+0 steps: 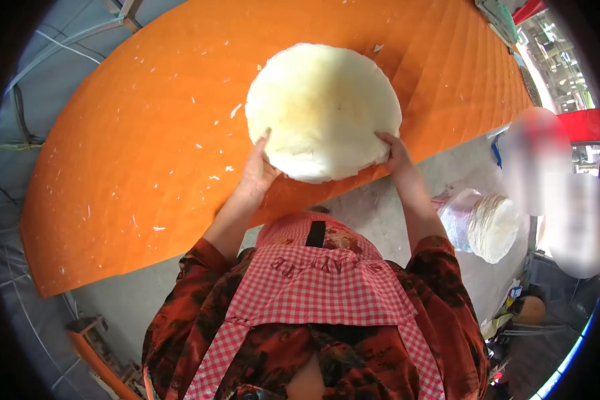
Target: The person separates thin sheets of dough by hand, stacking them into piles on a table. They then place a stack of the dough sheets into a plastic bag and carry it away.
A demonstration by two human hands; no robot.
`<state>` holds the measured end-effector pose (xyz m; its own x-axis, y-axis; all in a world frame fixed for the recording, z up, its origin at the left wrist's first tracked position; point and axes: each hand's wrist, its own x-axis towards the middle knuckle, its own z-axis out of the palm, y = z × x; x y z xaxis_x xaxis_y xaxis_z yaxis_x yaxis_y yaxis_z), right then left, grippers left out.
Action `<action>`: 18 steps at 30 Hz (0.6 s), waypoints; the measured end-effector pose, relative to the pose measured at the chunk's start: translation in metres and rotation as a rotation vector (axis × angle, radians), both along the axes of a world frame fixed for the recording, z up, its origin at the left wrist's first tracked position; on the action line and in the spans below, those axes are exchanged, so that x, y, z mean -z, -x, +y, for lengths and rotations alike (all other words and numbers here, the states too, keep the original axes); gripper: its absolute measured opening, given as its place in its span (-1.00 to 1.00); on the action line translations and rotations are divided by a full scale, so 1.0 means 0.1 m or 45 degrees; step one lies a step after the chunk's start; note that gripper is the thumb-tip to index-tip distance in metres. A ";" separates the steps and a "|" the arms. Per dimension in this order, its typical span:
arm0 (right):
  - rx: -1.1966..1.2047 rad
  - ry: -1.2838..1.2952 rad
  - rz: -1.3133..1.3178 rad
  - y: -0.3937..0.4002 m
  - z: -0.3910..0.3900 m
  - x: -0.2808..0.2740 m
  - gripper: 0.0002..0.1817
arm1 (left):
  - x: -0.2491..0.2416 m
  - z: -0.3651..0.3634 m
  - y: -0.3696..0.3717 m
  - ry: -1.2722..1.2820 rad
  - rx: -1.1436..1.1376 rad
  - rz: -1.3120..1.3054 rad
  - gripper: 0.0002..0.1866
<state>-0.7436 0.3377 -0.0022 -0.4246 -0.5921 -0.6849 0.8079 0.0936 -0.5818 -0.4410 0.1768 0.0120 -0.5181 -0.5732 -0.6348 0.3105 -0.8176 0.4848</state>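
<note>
A large, round, cream-white flatbread [323, 113] with a slightly ragged rim and a faint yellowish middle is between my two hands, over the orange cover. My left hand [260, 170] grips its lower left edge, thumb on top and fingers mostly hidden beneath. At the lower right edge my right hand [397, 153] holds it the same way, thumb lying over the rim. Under it spreads the orange quilted cover [147, 133] of a wide table, dotted with small white flakes and crumbs.
To the right, a stack of round thin sheets [493, 229] sits partly in clear plastic [459, 217] above the grey floor [373, 207]. Two blurred shapes [539, 160] stand beyond it. A wooden frame piece [90, 353] is at lower left. Grey sheeting [30, 300] hangs along the left.
</note>
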 end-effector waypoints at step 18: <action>-0.433 -0.190 0.436 1.08 -0.51 -0.08 -0.28 | 0.33 -0.06 0.02 0.073 0.106 -0.300 -0.58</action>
<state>-0.8519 0.2867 0.0061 -0.4394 -0.6425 -0.6278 0.4823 0.4209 -0.7683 -0.4427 0.1707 -0.0213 -0.4066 -0.5732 -0.7114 0.1158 -0.8047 0.5823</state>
